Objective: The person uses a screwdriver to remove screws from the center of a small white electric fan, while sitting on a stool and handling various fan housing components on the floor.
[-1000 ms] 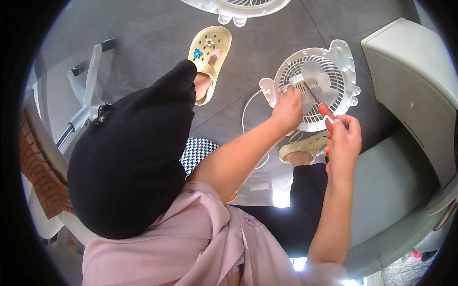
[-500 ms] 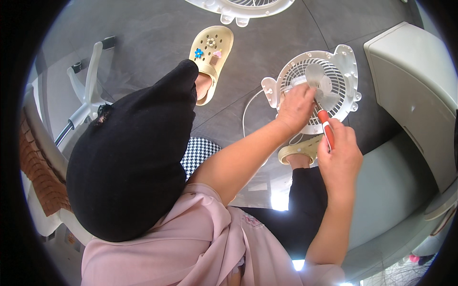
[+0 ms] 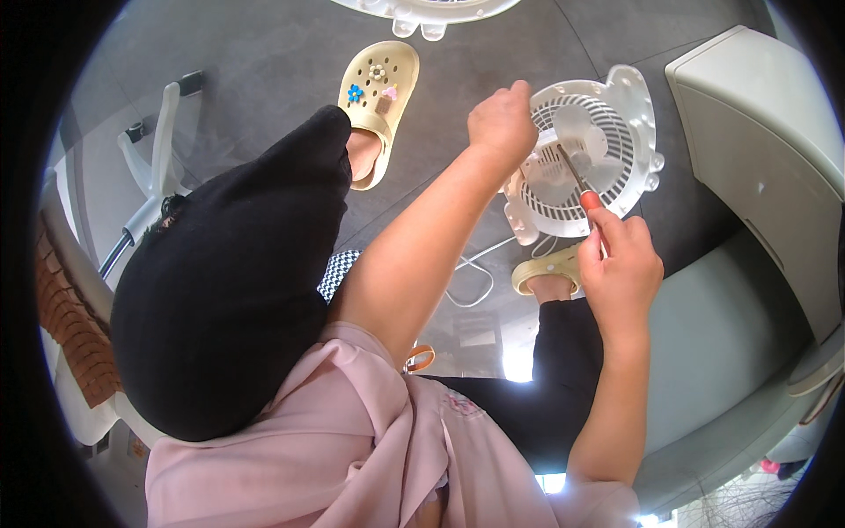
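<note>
My right hand (image 3: 623,264) is wrapped round the red handle of a screwdriver (image 3: 591,201). Its metal shaft points up and left, and the tip lies over the middle of a white fan housing (image 3: 647,132). Inside that housing are a round slatted grille and pale, translucent fan blades (image 3: 576,123). At the housing's left rim my left hand (image 3: 503,128) is closed, with the fingers curled over the edge. What lies under those fingers is partly hidden.
Part of a second white fan grille (image 3: 431,16) lies at the top edge. A white cable (image 3: 482,295) loops on the grey floor. My feet wear cream clogs (image 3: 381,97). A pale cabinet (image 3: 748,123) stands on the right, and a chair base (image 3: 163,158) on the left.
My left hand has moved from the middle of the fan to its left rim. The housing has turned counterclockwise. The screwdriver's shaft now shows, its tip over the middle of the fan.
</note>
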`<action>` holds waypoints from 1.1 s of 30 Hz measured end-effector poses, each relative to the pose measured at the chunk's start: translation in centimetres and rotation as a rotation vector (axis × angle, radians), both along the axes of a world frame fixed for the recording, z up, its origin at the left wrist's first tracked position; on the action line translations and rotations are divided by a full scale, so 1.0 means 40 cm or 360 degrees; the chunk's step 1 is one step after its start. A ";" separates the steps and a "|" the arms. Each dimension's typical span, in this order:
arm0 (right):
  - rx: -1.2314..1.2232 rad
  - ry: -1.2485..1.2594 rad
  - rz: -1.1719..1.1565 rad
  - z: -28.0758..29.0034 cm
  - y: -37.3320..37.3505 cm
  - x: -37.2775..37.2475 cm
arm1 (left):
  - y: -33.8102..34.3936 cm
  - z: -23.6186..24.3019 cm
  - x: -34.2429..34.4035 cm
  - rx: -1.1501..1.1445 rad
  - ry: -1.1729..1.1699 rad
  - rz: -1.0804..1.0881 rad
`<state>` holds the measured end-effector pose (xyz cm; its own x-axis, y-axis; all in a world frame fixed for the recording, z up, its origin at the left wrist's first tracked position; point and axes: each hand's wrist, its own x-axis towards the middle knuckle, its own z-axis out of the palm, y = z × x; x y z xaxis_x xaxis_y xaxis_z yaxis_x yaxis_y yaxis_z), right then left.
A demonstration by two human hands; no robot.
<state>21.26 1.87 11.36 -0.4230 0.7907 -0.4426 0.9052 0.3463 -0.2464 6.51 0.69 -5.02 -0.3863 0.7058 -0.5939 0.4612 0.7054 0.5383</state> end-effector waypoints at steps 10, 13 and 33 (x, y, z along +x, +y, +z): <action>-0.0836 0.0618 -0.2220 0.046 -0.026 0.002 | -0.031 0.044 -0.013 -0.0330 -0.0142 -0.0275; -0.0904 0.0619 -0.2302 0.049 -0.047 0.005 | -0.034 0.042 -0.015 -0.0411 -0.0191 -0.0253; -0.0333 0.0526 -0.1772 0.031 -0.055 0.014 | -0.074 0.059 -0.007 -0.0377 -0.0124 -0.0343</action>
